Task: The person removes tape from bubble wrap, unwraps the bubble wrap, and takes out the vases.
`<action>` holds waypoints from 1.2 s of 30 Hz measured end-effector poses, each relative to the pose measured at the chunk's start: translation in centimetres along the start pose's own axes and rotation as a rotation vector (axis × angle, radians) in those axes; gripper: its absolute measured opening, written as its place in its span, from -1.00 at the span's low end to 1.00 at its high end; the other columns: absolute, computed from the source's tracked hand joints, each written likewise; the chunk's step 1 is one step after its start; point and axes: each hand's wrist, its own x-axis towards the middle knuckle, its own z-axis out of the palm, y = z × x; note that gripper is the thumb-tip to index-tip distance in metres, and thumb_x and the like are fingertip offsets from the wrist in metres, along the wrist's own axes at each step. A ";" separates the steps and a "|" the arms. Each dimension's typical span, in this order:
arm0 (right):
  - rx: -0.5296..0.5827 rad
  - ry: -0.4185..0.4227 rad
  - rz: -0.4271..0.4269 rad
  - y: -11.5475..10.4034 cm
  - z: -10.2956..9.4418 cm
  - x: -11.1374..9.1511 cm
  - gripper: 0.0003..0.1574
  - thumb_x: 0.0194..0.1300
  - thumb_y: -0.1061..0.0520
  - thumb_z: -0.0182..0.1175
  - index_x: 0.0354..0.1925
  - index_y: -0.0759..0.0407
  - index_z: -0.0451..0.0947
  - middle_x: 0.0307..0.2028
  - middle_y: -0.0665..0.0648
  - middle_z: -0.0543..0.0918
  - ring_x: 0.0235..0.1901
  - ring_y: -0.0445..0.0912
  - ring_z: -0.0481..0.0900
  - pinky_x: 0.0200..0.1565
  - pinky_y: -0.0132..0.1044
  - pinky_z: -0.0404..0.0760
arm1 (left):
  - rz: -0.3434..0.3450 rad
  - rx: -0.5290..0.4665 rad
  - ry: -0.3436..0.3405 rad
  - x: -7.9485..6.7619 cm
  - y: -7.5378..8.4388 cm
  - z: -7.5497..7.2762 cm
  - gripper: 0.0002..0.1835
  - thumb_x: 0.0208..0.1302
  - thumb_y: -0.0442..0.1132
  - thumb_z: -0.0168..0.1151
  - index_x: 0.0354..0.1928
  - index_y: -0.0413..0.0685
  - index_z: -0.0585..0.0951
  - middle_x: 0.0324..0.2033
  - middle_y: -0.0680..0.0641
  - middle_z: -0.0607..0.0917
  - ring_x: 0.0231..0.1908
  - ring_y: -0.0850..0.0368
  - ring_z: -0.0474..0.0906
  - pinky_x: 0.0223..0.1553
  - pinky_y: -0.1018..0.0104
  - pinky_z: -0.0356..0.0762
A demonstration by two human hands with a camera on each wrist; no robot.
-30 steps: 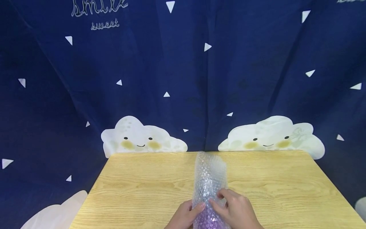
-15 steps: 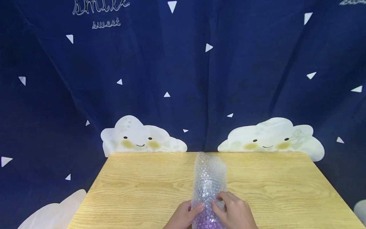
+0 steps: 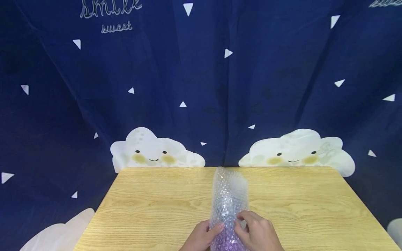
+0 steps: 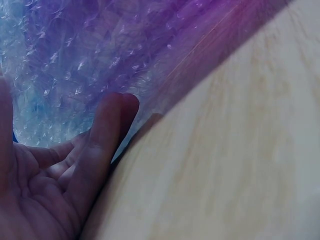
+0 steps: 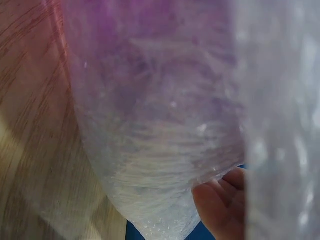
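Note:
A long roll of bubble wrap [image 3: 228, 205] lies near the middle of the table, pointing away from me. Through it shows an object that fades from pale blue to purple; its kind is hidden. My left hand [image 3: 201, 235] holds the roll's left side, thumb on top, with its fingers [image 4: 102, 125] low against the wrap near the tabletop. On the other side, my right hand [image 3: 260, 230] pinches the wrap between thumb and forefinger. The right wrist view has a loose flap of bubble wrap [image 5: 285, 120] partly covering that hand's fingers [image 5: 212, 205].
The light wooden table [image 3: 150, 198] extends to both sides of the roll. Behind it hangs a dark blue curtain [image 3: 201, 69] with printed clouds and white triangles, reaching the table's far edge.
My right thumb has shifted slightly right, closer to the forefinger. The left hand and the roll stay almost where they were.

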 end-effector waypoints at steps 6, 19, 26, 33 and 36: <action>0.026 -0.005 0.001 0.0 -0.1 0.0 -0.79 -0.19 0.16 0.45 -0.47 -0.03 0.65 -0.64 -0.26 0.56 -0.64 -0.56 0.24 -0.63 -0.76 0.22 | -0.009 -0.013 0.010 -0.1 0.0 0.0 -0.53 0.45 0.12 -0.01 0.17 -0.01 0.54 -0.11 -0.08 0.77 -0.16 0.05 0.76 -0.16 0.21 0.77; 0.070 -0.113 0.072 -0.3 -0.7 0.2 -0.80 -0.14 0.21 0.42 -0.43 0.00 0.68 -0.59 -0.24 0.62 -0.63 -0.53 0.30 -0.62 -0.75 0.26 | -0.013 -0.008 0.006 -0.1 0.1 0.0 -0.52 0.45 0.12 -0.02 0.18 -0.03 0.52 -0.09 -0.08 0.77 -0.14 0.05 0.76 -0.15 0.21 0.77; 0.078 -0.109 0.061 0.0 -0.8 0.1 -0.76 -0.14 0.22 0.44 -0.40 -0.03 0.69 -0.51 -0.21 0.69 -0.59 -0.54 0.35 -0.58 -0.76 0.31 | -0.013 0.004 0.007 0.0 -0.1 0.0 -0.53 0.45 0.13 -0.02 0.18 0.00 0.53 -0.10 -0.07 0.77 -0.15 0.07 0.76 -0.16 0.22 0.77; 0.096 -0.103 0.055 0.1 -0.8 0.1 -0.78 -0.10 0.22 0.44 -0.39 -0.02 0.69 -0.56 -0.26 0.63 -0.61 -0.55 0.30 -0.60 -0.75 0.27 | -0.018 0.022 0.027 0.1 -0.2 0.0 -0.51 0.44 0.15 -0.01 0.18 0.00 0.54 -0.12 -0.06 0.78 -0.18 0.08 0.76 -0.18 0.23 0.78; 0.101 -0.101 0.057 0.1 -0.7 0.0 -0.77 -0.10 0.22 0.44 -0.39 -0.02 0.69 -0.55 -0.27 0.63 -0.61 -0.56 0.29 -0.61 -0.75 0.26 | -0.021 0.018 0.028 0.1 -0.2 0.0 -0.51 0.44 0.15 -0.01 0.17 -0.02 0.54 -0.13 -0.07 0.78 -0.18 0.08 0.76 -0.19 0.23 0.78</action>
